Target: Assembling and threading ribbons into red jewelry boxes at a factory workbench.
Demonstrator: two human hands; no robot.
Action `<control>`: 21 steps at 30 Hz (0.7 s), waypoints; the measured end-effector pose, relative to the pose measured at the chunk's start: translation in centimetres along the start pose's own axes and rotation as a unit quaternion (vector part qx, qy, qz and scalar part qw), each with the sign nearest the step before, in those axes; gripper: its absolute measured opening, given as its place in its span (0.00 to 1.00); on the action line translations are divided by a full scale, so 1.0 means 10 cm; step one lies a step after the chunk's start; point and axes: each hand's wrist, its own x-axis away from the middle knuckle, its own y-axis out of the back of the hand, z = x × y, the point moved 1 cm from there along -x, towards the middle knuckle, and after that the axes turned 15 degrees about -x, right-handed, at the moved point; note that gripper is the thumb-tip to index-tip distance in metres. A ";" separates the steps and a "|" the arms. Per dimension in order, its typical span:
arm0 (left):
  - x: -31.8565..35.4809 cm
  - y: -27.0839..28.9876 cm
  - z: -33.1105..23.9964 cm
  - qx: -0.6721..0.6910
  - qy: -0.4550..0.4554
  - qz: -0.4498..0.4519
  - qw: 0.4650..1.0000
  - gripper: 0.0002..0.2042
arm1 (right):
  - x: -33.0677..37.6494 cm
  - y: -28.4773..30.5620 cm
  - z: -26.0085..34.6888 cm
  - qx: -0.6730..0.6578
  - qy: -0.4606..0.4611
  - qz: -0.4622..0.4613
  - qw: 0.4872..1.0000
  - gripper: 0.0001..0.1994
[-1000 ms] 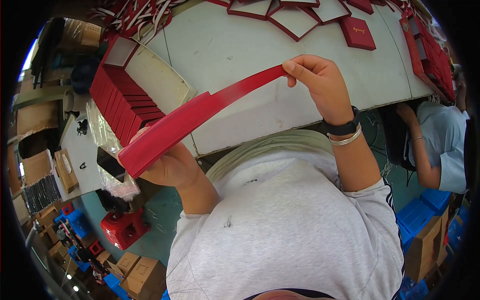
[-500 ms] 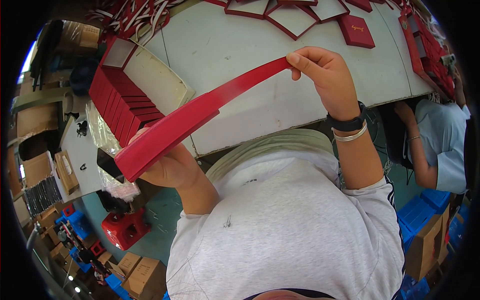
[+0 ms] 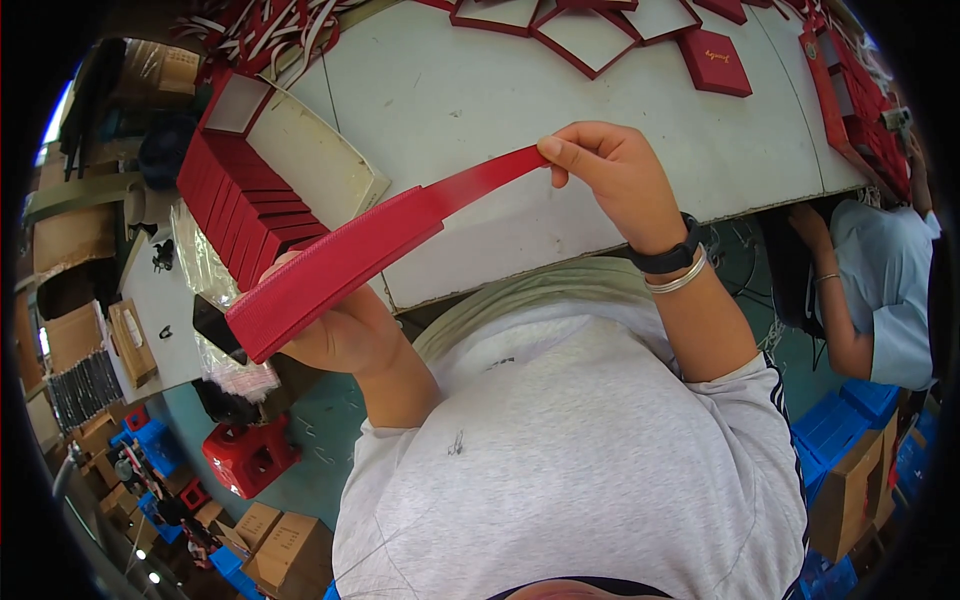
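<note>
My left hand [image 3: 345,335] grips a long red textured piece [image 3: 335,275] from beneath; it hides most of the fingers. The piece tilts upward to the right over the table's near edge. From its far end runs a thin red strip [image 3: 490,177], slightly bowed. Between thumb and index finger, my right hand [image 3: 618,185] pinches the strip's free end. Just beyond my left hand stands a row of red boxes [image 3: 240,195] packed close together. A dark block [image 3: 215,328] sits beside the left hand, partly hidden by the red piece.
Open red box trays [image 3: 585,40] and a closed red box [image 3: 713,62] lie along the far table edge. Ribbons [image 3: 265,35] heap at the far left. A co-worker's arm [image 3: 845,320] is at the right. A red stool [image 3: 250,458] stands on the floor, lower left.
My right hand has come left and a little toward me, and the visible stretch of strip between the hands is shorter. My left hand and the red piece have barely moved.
</note>
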 end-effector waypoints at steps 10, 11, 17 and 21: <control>0.00 -0.02 0.09 -0.028 0.055 -0.069 0.996 0.16 | 0.16 -0.43 -0.32 -0.083 -0.107 0.027 0.990 0.09; -0.01 -0.07 0.09 -0.017 0.074 -0.078 0.994 0.17 | 0.19 -0.48 -0.32 -0.096 -0.114 0.024 0.988 0.09; -0.07 -0.24 0.22 0.095 0.181 -0.118 0.972 0.16 | 0.32 -0.73 -0.30 -0.139 -0.127 0.038 0.981 0.10; -0.04 -0.22 0.33 0.269 0.300 -0.084 0.911 0.12 | 0.35 -0.80 -0.39 -0.181 -0.108 0.022 0.977 0.10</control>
